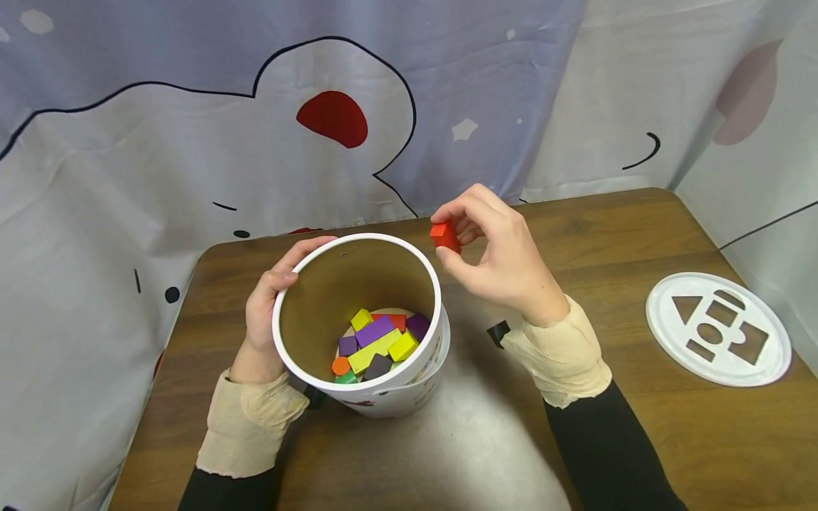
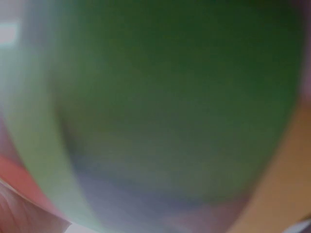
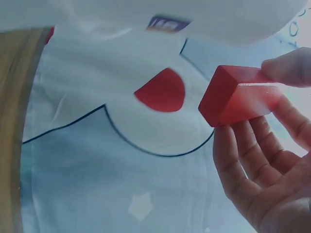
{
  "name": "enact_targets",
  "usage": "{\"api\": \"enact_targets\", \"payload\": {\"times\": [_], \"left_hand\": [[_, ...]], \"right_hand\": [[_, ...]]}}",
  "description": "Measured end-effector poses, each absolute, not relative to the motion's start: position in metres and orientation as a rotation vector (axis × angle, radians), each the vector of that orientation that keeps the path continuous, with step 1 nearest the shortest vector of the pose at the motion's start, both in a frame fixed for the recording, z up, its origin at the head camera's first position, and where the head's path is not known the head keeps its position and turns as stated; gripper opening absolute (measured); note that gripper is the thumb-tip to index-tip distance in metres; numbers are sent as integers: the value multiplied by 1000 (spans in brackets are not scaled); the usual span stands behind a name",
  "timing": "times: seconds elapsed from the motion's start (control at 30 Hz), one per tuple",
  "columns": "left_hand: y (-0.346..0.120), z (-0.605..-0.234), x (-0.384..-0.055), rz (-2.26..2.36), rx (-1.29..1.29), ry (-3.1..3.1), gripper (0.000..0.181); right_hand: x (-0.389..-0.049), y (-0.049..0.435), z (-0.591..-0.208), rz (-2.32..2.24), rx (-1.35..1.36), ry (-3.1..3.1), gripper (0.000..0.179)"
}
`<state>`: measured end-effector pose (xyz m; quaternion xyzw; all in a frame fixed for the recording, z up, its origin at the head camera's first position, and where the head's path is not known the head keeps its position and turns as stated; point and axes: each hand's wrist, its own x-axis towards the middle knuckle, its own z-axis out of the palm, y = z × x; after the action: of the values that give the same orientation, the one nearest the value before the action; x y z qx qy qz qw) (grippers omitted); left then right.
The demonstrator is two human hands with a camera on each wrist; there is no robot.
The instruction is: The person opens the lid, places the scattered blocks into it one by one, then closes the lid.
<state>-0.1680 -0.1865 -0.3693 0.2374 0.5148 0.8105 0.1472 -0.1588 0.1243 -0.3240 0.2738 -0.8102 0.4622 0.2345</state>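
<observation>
My left hand grips the rim of a white bucket, thumb at the edge and fingers along its outer side. The bucket tilts toward me. Inside lie several coloured blocks: a purple block, a long yellow block, an orange round piece and others. To the right of the rim, my right hand pinches a red block between thumb and fingers, held in the air. The right wrist view shows the red block with a slanted end. Blurred printed bucket side fills the left wrist view.
A white round lid with shaped cutouts lies on the wooden table at the right. Behind the table hangs a printed curtain. Beige wraps cover both wrists, over black sleeves.
</observation>
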Motion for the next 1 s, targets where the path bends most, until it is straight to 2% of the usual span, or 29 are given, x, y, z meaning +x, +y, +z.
{"api": "enact_targets", "payload": {"times": [0.4,1.0], "left_hand": [[-188,-372,-170,2328,693,1489,57],[-188,-372,-170,2321,671,1492,57]], "right_hand": [[-141,107,-312,1226,924,-2012,17],[-124,72,-317,1124,1229,-2067,21]]}}
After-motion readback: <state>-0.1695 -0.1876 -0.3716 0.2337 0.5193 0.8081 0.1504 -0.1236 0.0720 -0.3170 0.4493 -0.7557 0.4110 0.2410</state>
